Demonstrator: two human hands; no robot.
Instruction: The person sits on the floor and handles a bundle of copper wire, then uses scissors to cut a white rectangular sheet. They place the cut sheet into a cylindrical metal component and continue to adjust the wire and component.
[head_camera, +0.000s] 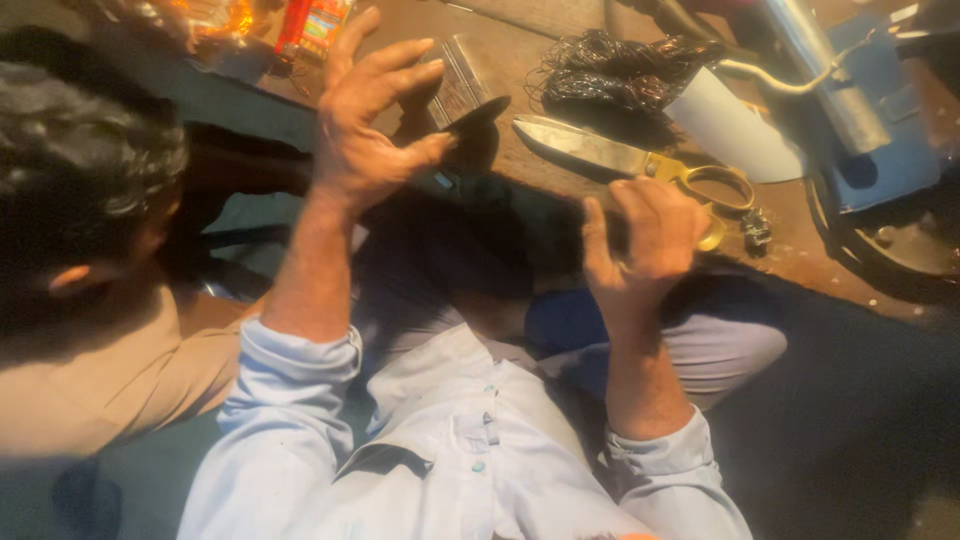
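Down low, the person's left hand (365, 125) is raised with its fingers spread wide. Its thumb and first finger pinch the edge of a small flat black piece (478, 115). That piece sits just above the wooden tabletop (560, 40), near the tip of a big pair of scissors (640, 165).

The right hand (650, 240) is closed in a fist around something dark. It is hard to see what that dark thing is, because the light there is dim. It looks like dark cloth (470, 250) that hangs down over the person's lap.

The scissors lie flat on the tabletop. They have a shiny blade and gold handles. The right hand covers part of the handles. Behind the scissors is a messy pile of black thread (615, 70). Next to that is a white cone (730, 130). A silver metal part (830, 70) and a blue block (890, 120) are at the far right, cut off by the edge. A clear ruler-like strip (460, 75) lies behind the left hand, partly hidden by it.

Another person sits at the left. Only their dark hair (80, 150) and tan shirt (100, 380) show. Bright packets (310, 25) at the top are blurry and cut off.
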